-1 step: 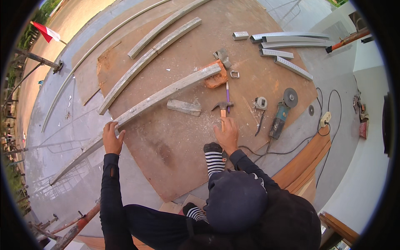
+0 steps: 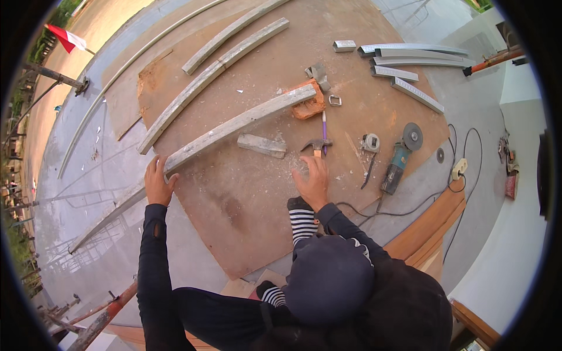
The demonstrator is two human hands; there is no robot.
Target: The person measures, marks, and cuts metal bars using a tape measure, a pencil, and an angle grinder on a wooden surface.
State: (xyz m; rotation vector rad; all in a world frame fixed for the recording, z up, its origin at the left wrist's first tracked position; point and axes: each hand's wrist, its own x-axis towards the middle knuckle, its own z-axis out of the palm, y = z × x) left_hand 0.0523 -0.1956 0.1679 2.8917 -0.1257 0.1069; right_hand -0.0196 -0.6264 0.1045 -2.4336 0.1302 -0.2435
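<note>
My left hand (image 2: 158,182) is closed over a long dusty grey beam (image 2: 231,124), whose far end rests on a broken orange brick (image 2: 310,107). My right hand (image 2: 311,186) has its fingers loosely bent and apart over the handle of a claw hammer (image 2: 321,144), which is partly hidden beneath it. A purple marker (image 2: 324,130) lies beyond the hammer head. A short grey offcut (image 2: 260,145) is between my hands. To the right lie a tape measure (image 2: 369,143) and an angle grinder (image 2: 398,161). My striped-sock foot (image 2: 301,228) is just below my right hand.
Two more grey beams (image 2: 205,88) and a thin pipe lie back left on the brown board (image 2: 222,245). Metal channels (image 2: 421,61) are back right. A power strip (image 2: 458,168) with cords, wooden planks (image 2: 421,228) and a white wall are right. Scaffold poles line the left edge.
My right hand has shifted slightly up and left on the hammer handle, its fingers looser. My left hand has moved slightly up. The whole view has shifted a little.
</note>
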